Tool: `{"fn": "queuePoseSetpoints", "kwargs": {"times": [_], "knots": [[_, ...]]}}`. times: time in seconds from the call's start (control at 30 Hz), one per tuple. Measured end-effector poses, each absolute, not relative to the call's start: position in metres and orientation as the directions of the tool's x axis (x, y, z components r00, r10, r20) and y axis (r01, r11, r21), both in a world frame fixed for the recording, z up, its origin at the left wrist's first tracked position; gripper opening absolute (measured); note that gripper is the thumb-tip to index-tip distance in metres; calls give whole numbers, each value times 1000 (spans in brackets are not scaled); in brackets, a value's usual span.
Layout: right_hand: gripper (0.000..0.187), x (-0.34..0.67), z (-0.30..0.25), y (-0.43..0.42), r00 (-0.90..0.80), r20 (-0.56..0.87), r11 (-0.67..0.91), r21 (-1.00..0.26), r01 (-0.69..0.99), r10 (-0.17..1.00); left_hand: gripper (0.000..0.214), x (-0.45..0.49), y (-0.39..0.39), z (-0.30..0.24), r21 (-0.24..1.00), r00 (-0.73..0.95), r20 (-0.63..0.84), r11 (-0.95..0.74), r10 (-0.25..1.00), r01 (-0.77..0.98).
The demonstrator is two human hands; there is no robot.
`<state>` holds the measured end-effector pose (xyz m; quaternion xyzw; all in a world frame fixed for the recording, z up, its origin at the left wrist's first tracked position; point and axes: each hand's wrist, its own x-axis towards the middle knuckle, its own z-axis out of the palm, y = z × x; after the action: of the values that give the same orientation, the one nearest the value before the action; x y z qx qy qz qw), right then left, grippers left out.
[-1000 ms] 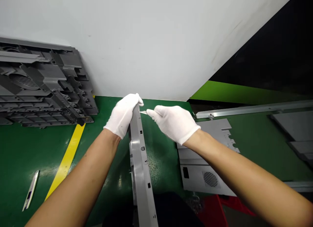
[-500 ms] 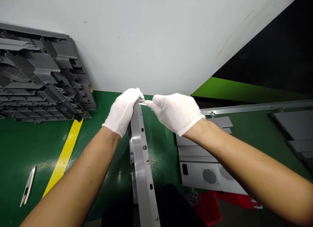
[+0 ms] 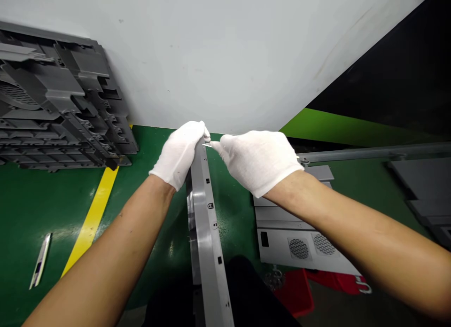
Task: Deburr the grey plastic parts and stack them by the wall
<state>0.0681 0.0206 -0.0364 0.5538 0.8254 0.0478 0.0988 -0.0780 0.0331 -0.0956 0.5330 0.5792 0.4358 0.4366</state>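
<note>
Grey panel (image 3: 205,223) on edge in front of me, my L hand (image 3: 179,153) gripping its far end, my R hand (image 3: 262,160) pinching thin blade (image 3: 207,145), tip at same end, cutter (image 3: 40,261) on green flr (image 3: 21,214).

Your left hand (image 3: 181,151) wears a close-fitting white fabric glove (image 3: 172,162) with a faint seam line and a tiny speck near its cuff. Your right hand (image 3: 259,160) has a matching white fabric glove (image 3: 271,153), its soft knit ending in a plain, straight-edged cuff at the wrist. Behind each hand, your left forearm (image 3: 123,237) and right forearm (image 3: 338,219) are bare, without visible sleeves. Below your right hand, black cloth (image 3: 246,289) covers your leg.
</note>
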Motion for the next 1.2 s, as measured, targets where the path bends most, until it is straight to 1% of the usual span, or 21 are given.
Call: {"fn": "queuePoseSetpoints", "kwargs": {"times": [0.1, 0.3, 0.47, 0.63, 0.83, 0.97, 1.2], "knots": [[51, 67, -35, 19, -374, -110, 389, 189, 902, 921, 20, -79, 33, -99, 973, -49, -35, 45, 998, 225], [50, 63, -30, 18, -381, -140, 404, 216, 889, 914, 23, -81, 33, -104, 992, -28, -32, 35, 999, 121], [48, 63, -29, 17, -382, -145, 407, 224, 886, 913, 22, -81, 33, -105, 991, -33, -6, 10, 999, 135], [49, 63, -30, 15, -404, -113, 420, 242, 875, 908, 22, -81, 33, -105, 992, -25, 5, -2, 1000, 129], [48, 63, -29, 14, -360, -160, 391, 253, 885, 919, 22, -78, 35, -105, 989, -17, 25, -22, 1000, 148], [49, 62, -28, 14, -350, -160, 380, 244, 892, 923, 23, -76, 36, -106, 989, -16, 28, -26, 999, 148], [41, 64, -30, 12, -345, -168, 378, 237, 895, 923, 22, -76, 36, -106, 985, -20, 33, -29, 999, 171]]}}
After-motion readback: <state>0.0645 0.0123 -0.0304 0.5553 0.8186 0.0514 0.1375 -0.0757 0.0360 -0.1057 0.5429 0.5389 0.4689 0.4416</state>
